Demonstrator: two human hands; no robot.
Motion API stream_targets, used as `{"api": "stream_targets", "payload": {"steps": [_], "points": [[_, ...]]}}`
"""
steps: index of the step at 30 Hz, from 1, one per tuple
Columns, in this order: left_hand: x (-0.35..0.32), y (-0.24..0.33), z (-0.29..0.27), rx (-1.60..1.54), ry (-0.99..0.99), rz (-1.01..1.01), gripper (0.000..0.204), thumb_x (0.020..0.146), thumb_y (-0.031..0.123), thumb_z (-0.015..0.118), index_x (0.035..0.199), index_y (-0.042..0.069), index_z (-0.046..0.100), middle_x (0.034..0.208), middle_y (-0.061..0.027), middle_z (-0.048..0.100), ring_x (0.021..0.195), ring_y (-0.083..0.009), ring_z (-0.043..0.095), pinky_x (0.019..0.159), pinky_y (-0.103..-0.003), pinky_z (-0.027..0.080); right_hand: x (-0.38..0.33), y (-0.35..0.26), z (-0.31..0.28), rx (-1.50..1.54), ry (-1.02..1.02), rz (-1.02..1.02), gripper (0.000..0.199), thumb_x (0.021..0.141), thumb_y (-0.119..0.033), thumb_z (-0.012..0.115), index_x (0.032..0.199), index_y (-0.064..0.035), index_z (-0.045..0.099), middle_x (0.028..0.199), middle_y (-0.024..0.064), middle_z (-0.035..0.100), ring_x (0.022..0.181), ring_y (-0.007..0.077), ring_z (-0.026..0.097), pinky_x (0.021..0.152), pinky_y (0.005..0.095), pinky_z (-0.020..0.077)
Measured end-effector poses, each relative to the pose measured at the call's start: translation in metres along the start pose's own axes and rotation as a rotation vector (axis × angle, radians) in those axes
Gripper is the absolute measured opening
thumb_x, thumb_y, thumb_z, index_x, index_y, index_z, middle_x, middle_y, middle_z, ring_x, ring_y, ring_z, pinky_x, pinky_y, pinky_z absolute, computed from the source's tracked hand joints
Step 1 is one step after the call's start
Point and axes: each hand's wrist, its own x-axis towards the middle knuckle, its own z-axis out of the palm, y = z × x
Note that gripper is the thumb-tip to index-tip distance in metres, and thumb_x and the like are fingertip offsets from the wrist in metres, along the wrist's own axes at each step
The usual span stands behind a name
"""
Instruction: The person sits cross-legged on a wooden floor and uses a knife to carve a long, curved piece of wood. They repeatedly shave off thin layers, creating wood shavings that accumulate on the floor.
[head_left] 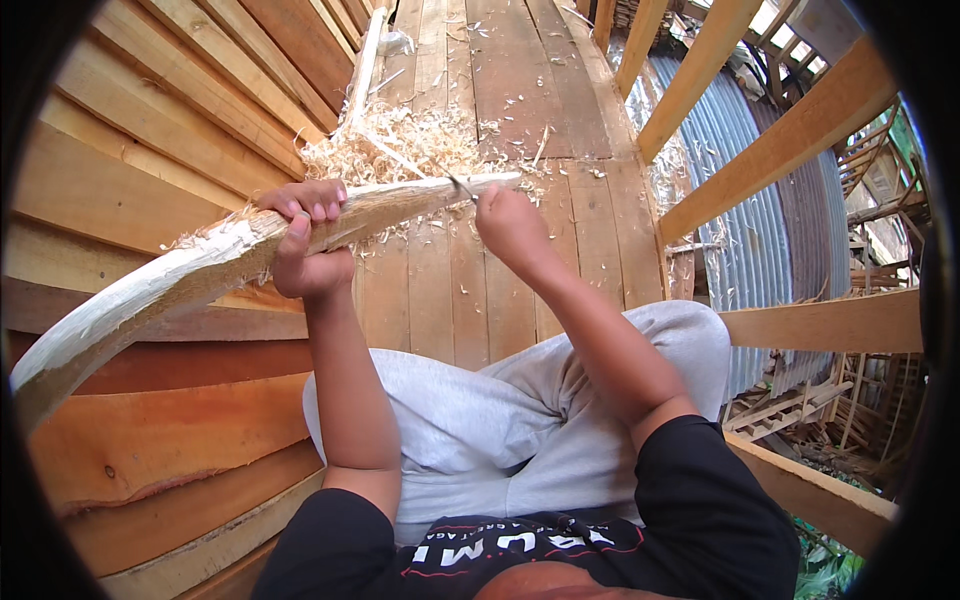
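Note:
A long piece of pale wood (175, 275) stretches from the lower left to the middle, curved in this wide view, its top face whittled white. My left hand (312, 245) is closed around it near its middle, thumb on the near side and fingers over the top. In my right fist (510, 225) is a knife (462, 187); its short metal blade lies at the wood near the tapered right end. My fingers hide the knife's handle. Curled wood shavings (430, 140) are heaped just beyond the wood.
I sit cross-legged on a plank floor (485, 310) strewn with loose shavings. A plank wall (130, 180) rises close on the left. On the right runs a wooden railing (780, 140), with a corrugated metal roof (740, 200) below it. Pale strips (367, 60) lie along the wall's far end.

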Motion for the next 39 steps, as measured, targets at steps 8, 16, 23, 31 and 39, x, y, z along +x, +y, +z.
{"api": "stream_targets", "payload": {"steps": [8,16,23,31,39], "points": [[-0.001,-0.013,0.02,-0.093,-0.334,0.058,0.019,0.076,0.012,0.056,0.091,0.007,0.045,0.075,-0.0094,0.048,0.071,-0.0216,0.047,0.075,-0.042,0.043,0.058,0.15,0.023,0.021,0.204,0.106,0.053,0.095,-0.03,0.031,0.081,0.0083,0.066,0.084,0.0339,0.063,0.082,0.0498,0.062,0.078,0.0546,0.0476],[-0.005,0.002,0.021,0.022,0.029,-0.001,0.016,0.074,0.013,0.058,0.087,0.01,0.048,0.073,-0.0061,0.049,0.073,-0.0198,0.048,0.081,-0.041,0.042,-0.013,-0.043,-0.022,-0.052,-0.155,-0.043,0.055,0.096,-0.035,0.03,0.095,0.0069,0.066,0.095,0.0313,0.064,0.093,0.0462,0.062,0.085,0.052,0.0476],[0.006,-0.004,0.007,-0.02,0.054,-0.014,0.017,0.074,0.015,0.06,0.085,0.01,0.048,0.073,-0.0058,0.048,0.071,-0.0201,0.049,0.08,-0.04,0.042,0.044,0.051,0.024,0.036,0.031,0.045,0.056,0.096,-0.033,0.031,0.079,0.0065,0.067,0.085,0.0319,0.064,0.087,0.0485,0.063,0.083,0.0533,0.0481],[-0.003,0.003,0.01,-0.024,-0.149,0.023,0.018,0.076,0.012,0.056,0.09,0.007,0.045,0.076,-0.0089,0.049,0.073,-0.0219,0.049,0.08,-0.043,0.043,0.014,0.007,-0.006,-0.019,0.016,0.03,0.055,0.097,-0.031,0.03,0.079,0.0062,0.067,0.086,0.032,0.064,0.085,0.0482,0.062,0.082,0.0533,0.048],[-0.003,-0.004,0.022,0.017,-0.212,0.053,0.019,0.076,0.012,0.056,0.091,0.007,0.046,0.077,-0.0103,0.052,0.074,-0.0229,0.052,0.08,-0.044,0.044,0.016,0.011,-0.003,-0.019,-0.04,0.098,0.053,0.095,-0.032,0.031,0.088,0.007,0.067,0.093,0.0303,0.066,0.09,0.0455,0.064,0.082,0.0524,0.049]]}}
